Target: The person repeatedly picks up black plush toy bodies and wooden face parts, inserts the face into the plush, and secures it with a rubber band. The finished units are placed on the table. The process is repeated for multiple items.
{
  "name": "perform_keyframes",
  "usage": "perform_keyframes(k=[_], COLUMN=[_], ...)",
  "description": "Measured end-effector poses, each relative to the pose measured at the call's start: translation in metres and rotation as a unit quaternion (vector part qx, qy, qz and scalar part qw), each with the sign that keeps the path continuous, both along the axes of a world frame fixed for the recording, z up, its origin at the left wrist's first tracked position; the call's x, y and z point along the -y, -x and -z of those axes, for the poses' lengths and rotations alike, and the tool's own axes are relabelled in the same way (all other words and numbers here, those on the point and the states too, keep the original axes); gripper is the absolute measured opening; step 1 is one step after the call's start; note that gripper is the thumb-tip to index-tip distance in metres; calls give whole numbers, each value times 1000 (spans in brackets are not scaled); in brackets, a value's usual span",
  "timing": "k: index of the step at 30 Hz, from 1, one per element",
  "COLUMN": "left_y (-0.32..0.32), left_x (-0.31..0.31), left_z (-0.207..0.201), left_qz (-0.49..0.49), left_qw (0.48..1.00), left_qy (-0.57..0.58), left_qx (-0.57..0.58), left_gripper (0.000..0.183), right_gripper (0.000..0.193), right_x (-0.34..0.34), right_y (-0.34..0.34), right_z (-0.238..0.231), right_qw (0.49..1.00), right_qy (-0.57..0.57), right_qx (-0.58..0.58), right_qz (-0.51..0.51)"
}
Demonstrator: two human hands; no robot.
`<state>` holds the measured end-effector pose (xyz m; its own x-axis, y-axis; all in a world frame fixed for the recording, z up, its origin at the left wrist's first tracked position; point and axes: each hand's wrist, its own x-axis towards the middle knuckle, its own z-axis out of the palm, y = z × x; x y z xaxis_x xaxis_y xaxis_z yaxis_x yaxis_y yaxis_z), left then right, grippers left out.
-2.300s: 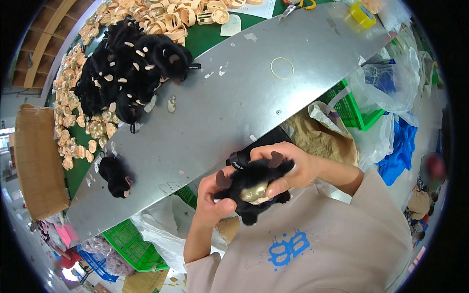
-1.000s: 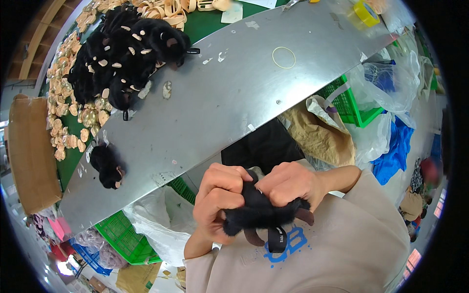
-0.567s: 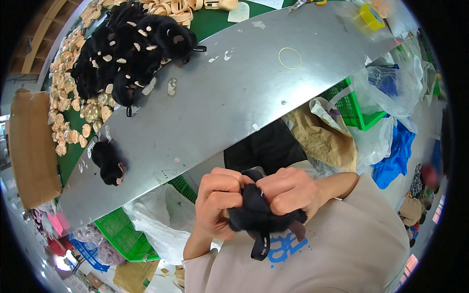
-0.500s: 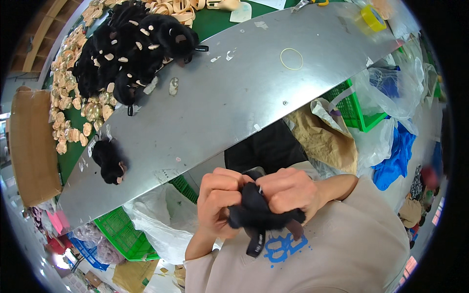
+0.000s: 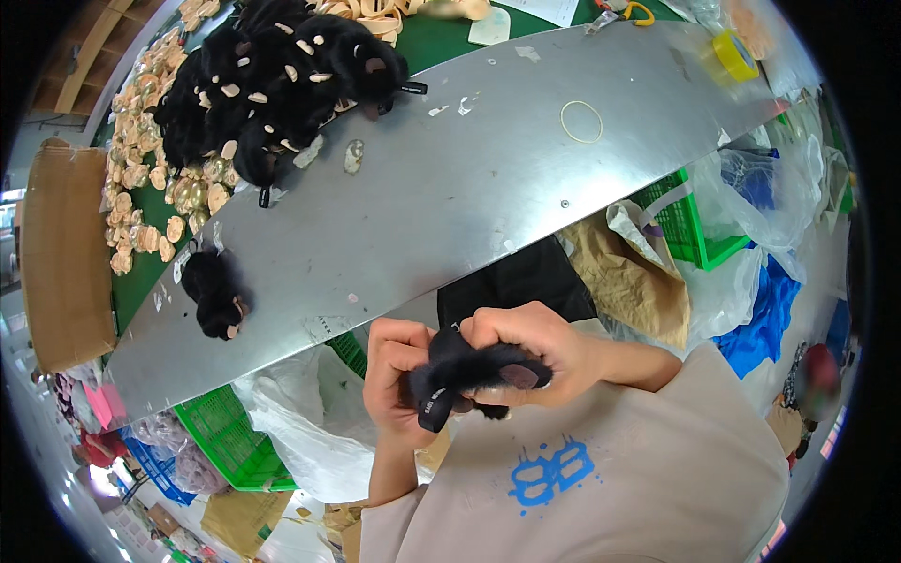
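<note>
Close in front of my body, both hands grip a black plush piece (image 5: 466,371) with a brownish patch at its right end and a black ribbon label hanging at its left. My left hand (image 5: 394,375) is closed round its left side. From above and the right, my right hand (image 5: 542,340) is closed on it, and some fingertips are hidden behind the fabric. A similar small black plush piece (image 5: 212,293) lies alone on the metal table (image 5: 413,206), left of my hands. Farther back rests a pile of black plush pieces (image 5: 267,89) with pale parts showing on them.
Beige plastic parts (image 5: 141,169) cover the green surface at far left, beside a cardboard box (image 5: 66,253). Yellow tape (image 5: 735,56), scissors (image 5: 638,14) and a rubber band (image 5: 582,122) lie on the table. Green crates (image 5: 225,436) and plastic bags (image 5: 314,422) stand below its near edge.
The plush piece has been turned in my hands, its brownish patch now facing up at the right. Both hands have shifted slightly left and up. The whole view has shifted a little.
</note>
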<state>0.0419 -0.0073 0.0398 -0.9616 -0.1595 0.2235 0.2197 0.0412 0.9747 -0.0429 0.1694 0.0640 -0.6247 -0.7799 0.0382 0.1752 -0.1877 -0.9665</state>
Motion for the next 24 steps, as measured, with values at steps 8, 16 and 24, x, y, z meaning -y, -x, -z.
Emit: perform_keyframes(k=[8,16,24], left_y=[7,14,17], left_x=[-7,-21,-39], left_z=[-6,7,19], left_qz=[-27,-88,-190], left_qw=[999,995,980], left_qy=[10,-11,-19], left_qx=[38,38,62], left_gripper=[28,21,29], right_gripper=[27,27,17], right_x=[9,21,26], right_y=[4,-2,-4], right_z=[27,36,34], right_qw=[981,951,952], right_qy=[74,22,-68], right_qx=[-144,-195,-122], right_qz=[111,239,273])
